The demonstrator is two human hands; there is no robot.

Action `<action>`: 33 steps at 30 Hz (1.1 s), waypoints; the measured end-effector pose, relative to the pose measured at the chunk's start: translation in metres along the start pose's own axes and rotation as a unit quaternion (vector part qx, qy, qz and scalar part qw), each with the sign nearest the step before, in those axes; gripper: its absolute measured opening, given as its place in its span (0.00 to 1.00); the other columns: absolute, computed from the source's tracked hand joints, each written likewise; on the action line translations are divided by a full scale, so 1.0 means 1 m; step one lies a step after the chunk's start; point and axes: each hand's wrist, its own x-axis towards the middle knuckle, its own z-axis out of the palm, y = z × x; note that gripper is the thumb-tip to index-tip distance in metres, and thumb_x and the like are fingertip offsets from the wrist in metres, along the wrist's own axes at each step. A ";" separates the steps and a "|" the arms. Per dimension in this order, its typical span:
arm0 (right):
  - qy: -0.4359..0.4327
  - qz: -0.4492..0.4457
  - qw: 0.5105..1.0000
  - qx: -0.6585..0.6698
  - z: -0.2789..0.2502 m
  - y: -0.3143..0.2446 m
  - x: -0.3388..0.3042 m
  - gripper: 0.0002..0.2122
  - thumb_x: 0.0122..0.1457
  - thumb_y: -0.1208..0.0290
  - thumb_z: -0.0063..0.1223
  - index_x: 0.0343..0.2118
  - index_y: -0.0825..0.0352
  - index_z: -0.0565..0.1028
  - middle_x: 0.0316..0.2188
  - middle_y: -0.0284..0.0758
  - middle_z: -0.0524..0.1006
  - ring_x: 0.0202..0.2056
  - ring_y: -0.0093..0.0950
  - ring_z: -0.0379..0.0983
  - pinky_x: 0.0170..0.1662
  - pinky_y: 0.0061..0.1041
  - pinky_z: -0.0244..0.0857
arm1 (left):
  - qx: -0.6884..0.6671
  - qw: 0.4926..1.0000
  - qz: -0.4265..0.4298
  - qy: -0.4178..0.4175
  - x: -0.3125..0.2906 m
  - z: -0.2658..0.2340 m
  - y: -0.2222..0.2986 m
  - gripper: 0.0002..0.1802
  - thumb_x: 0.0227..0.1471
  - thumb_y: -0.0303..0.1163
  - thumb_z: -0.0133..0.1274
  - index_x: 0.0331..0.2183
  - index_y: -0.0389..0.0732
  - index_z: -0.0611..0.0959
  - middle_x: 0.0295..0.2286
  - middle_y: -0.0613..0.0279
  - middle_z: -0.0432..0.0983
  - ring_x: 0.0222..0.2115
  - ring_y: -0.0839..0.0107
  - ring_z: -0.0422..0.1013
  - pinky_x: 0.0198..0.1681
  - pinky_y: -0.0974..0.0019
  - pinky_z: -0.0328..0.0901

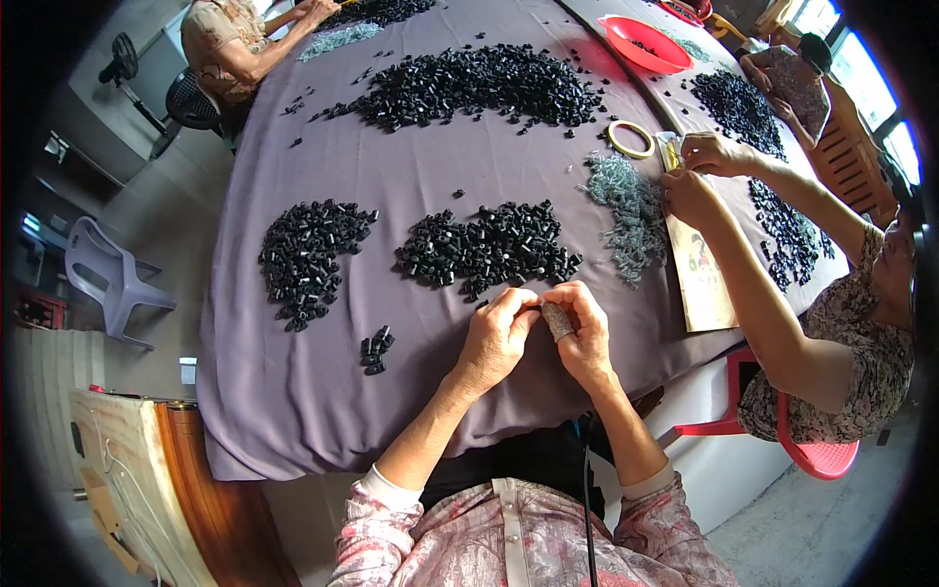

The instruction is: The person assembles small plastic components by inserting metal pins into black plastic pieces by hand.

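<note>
My left hand (pixel 497 336) and my right hand (pixel 581 331) meet over the near part of the table, fingertips pinched together. Whatever they hold is too small and too covered to make out. A grey wrap (pixel 558 321) sits round a finger of the right hand. Just beyond my fingers lies a heap of small black cylindrical pieces (pixel 489 243). Another heap of such black pieces (pixel 311 256) is further left, and a small cluster of them (pixel 376 349) lies nearer, left of my left forearm.
A purple-grey cloth (pixel 293 411) covers the table. Small clear pieces (pixel 626 217), a tape roll (pixel 631 139) and a printed paper strip (pixel 699 284) lie right, beside a co-worker's hands (pixel 712 171). A large black heap (pixel 479 86) and red basin (pixel 646 45) lie farther off.
</note>
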 end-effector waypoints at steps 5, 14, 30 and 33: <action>0.023 -0.020 0.999 0.038 -0.002 -0.002 0.000 0.12 0.47 0.92 0.42 0.34 0.70 0.68 0.30 0.31 0.67 0.32 0.20 0.66 0.38 0.15 0.60 | -0.080 0.995 -0.062 0.003 0.002 -0.003 0.003 0.06 0.47 0.19 0.48 0.32 0.35 0.74 0.26 0.56 0.74 0.26 0.69 0.73 0.30 0.69 0.66; 0.003 -0.005 1.000 0.030 0.001 -0.005 -0.004 0.14 0.45 0.92 0.42 0.35 0.70 0.68 0.31 0.32 0.67 0.33 0.21 0.67 0.38 0.17 0.62 | -0.083 0.993 -0.079 -0.019 0.001 -0.005 -0.001 0.06 0.49 0.20 0.47 0.33 0.36 0.75 0.26 0.63 0.75 0.28 0.78 0.71 0.32 0.74 0.66; -0.061 0.081 0.974 0.203 -0.006 0.003 -0.004 0.10 0.48 0.80 0.57 0.33 0.67 0.68 0.24 0.25 0.67 0.28 0.13 0.65 0.34 0.12 0.60 | -0.316 0.914 -0.201 -0.153 0.000 -0.020 0.000 0.04 0.50 0.23 0.48 0.32 0.37 0.76 0.20 0.70 0.69 0.16 0.85 0.62 0.16 0.81 0.58; -0.058 0.081 0.977 0.190 -0.003 0.004 -0.004 0.11 0.47 0.79 0.58 0.33 0.68 0.68 0.24 0.25 0.68 0.26 0.13 0.64 0.32 0.13 0.60 | -0.343 0.908 -0.196 -0.137 -0.001 -0.026 -0.001 0.03 0.50 0.24 0.48 0.31 0.38 0.75 0.21 0.68 0.70 0.16 0.85 0.62 0.16 0.80 0.58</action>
